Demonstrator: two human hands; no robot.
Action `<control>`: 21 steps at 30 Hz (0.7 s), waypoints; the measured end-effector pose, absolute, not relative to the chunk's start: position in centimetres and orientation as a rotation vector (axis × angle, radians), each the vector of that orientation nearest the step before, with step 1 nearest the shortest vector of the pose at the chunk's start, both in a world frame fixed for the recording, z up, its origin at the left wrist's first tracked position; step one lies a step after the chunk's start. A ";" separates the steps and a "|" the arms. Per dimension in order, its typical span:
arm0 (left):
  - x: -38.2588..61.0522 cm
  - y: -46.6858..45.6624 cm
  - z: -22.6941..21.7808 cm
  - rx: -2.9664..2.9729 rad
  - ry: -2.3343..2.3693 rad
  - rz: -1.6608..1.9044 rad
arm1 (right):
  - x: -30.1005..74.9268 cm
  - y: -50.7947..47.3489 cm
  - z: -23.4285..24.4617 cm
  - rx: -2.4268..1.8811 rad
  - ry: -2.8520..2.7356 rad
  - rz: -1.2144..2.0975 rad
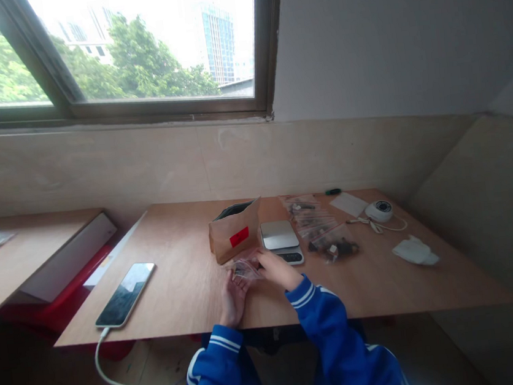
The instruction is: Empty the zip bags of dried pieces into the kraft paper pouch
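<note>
Between my two hands is a small clear zip bag (248, 269) with small dark pieces inside, too small to name. My left hand (233, 295) holds the bag from the left, palm turned up and fingers curled under it. My right hand (272, 267) pinches the bag's right side near its top. Just behind the bag stands a brown paper pouch (225, 238) with a red label, its top gaping. A kitchen scale (280, 237) with a silver plate lies right behind my right hand, which hides part of its lower left edge.
Several zip bags with dark parts (318, 225) lie right of the scale. Farther right are a white dome camera (379, 210) with its cable, white paper (349, 204), a green-handled tool (333, 192) and a crumpled white bag (415, 251). A phone (126, 295) on a charging cable lies at left.
</note>
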State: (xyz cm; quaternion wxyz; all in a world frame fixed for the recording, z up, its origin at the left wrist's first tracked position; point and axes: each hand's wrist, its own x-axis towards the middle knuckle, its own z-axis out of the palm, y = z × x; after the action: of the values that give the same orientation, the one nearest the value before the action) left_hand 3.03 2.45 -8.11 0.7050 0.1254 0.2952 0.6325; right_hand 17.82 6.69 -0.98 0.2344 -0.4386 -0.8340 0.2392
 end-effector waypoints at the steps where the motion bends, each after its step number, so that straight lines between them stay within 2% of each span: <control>1: 3.0 2.4 -8.1 0.282 0.655 1.407 | 17.9 6.7 -1.2 -1.224 -2.292 0.657; 10: 3.0 2.5 -8.5 0.273 0.669 1.419 | 18.2 6.2 -1.1 -1.375 -2.337 0.552; 21: 2.9 2.5 -8.4 0.240 0.688 1.408 | 17.9 6.8 -1.3 -1.169 -2.197 0.701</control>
State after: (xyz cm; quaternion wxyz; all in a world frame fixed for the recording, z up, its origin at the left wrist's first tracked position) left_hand 2.93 2.54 -8.36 0.7021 0.1078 0.3091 0.6324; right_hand 17.86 6.76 -1.29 0.2747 -0.4347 -0.8171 0.2607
